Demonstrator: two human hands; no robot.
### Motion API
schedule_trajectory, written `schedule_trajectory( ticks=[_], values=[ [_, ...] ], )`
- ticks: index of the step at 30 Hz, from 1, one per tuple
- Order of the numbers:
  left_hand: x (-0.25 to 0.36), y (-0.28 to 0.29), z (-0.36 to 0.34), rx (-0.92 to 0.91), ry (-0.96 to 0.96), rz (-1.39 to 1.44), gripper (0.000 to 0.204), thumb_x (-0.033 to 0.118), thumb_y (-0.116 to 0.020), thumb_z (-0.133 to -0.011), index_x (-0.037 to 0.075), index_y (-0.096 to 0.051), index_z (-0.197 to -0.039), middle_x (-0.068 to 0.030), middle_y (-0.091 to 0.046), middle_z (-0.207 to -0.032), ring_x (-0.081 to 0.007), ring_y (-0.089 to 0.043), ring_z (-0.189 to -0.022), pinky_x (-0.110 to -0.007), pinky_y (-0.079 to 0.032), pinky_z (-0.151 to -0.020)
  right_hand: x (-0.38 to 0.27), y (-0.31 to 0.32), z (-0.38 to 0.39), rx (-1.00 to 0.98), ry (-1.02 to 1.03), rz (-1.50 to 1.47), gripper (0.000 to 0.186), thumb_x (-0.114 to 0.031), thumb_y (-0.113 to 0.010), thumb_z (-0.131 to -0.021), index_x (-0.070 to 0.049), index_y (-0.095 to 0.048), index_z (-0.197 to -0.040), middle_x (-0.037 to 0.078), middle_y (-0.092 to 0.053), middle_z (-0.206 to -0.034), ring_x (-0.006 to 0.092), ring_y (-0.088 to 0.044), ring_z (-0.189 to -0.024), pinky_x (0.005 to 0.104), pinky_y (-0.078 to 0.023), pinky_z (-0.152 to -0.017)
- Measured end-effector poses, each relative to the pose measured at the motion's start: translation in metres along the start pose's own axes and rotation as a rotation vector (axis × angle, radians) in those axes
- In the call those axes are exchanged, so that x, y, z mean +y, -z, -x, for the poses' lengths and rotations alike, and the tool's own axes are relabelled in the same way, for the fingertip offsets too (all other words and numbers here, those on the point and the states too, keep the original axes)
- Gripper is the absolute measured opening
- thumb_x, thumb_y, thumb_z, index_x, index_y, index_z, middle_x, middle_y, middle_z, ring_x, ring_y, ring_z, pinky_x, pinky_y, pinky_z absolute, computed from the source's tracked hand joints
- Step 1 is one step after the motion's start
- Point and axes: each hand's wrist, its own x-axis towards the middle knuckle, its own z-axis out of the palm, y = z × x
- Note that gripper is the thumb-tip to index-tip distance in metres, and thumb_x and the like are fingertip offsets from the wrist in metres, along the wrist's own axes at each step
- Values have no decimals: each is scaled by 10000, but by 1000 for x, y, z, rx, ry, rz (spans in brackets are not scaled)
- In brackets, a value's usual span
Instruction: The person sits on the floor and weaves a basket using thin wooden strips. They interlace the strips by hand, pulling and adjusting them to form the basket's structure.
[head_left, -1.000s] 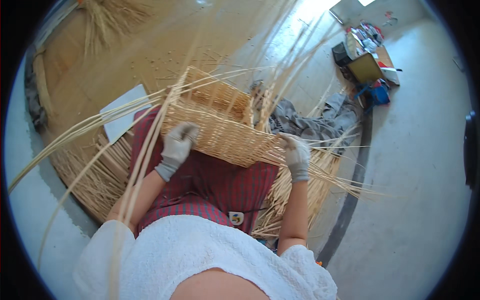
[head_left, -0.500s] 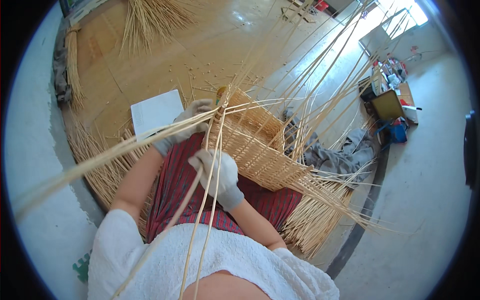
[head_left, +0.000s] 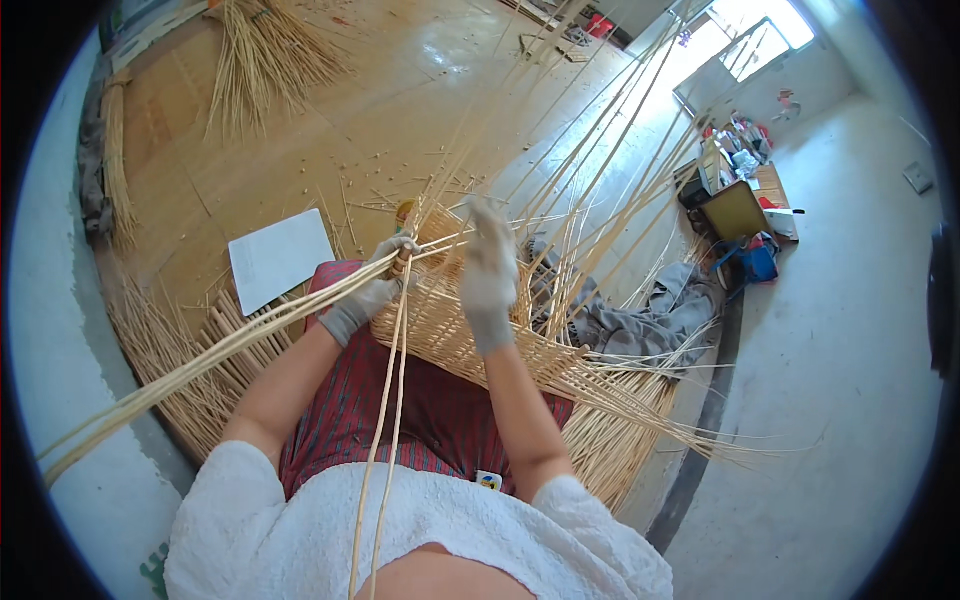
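A partly woven wicker basket (head_left: 455,335) of pale rods lies tilted across my lap, long stakes rising from its far side. My left hand (head_left: 385,275), in a whitish work glove, is closed round the basket's left corner and the rods that cross there. A bunch of rods (head_left: 250,335) runs from that corner out to the lower left. Two loose rods (head_left: 388,420) hang from the corner toward my chest. My gloved right hand (head_left: 489,270) is raised above the basket, fingers pointing away from me and blurred, so its grip is unclear.
A white board or sheet (head_left: 280,258) lies left of my lap. Rod bundles lie at the left wall, at the far left (head_left: 270,65) and under the basket's right end (head_left: 630,420). Grey cloth (head_left: 650,320) is bunched to the right. Cluttered furniture (head_left: 740,205) stands farther off.
My right hand has moved from below the corner up over the basket. The rod that it held toward my chest no longer shows there. My left hand stays at the corner; the view has shifted.
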Motion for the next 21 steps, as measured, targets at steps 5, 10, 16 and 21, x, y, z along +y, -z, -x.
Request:
schedule_trajectory(
  ticks=[5,10,16,21],
  values=[
    [-5,-13,-5,160,58,-17,481,-18,-667,-924,95,-507,-1363,-14,-559,-1308,-75,-531,-1135,-245,-472,-962,-1,17,-44,14,-144,-362,680,-80,-532,-1002,-171,-273,-1625,139,-645,-1249,239,-681,-1046,355,-556,-882],
    [4,-23,2,423,-46,221,559,-112,-611,-893,24,-501,-1424,-47,-540,-1372,-77,-566,-1031,-199,-509,-842,28,83,143,272,-915,-630,356,-194,-596,-1056,-97,-546,-1396,23,-717,-1029,111,-666,-867,208,-484,-646],
    [46,-74,42,367,-259,-713,303,31,-605,-959,23,-534,-1253,-134,-676,-1024,-253,-672,-969,-367,-525,-856,69,137,156,324,-933,-609,170,-181,-733,-971,-108,-724,-1123,-10,-744,-1032,78,-664,-852,216,-504,-622],
    [80,-115,-20,-95,289,-899,311,382,-551,-1031,76,-570,-1084,-211,-699,-991,-387,-691,-909,-493,-513,-770,47,106,135,382,-864,-462,298,-116,-666,-994,-109,-650,-1291,20,-738,-1092,141,-701,-918,282,-551,-712]
  ],
)
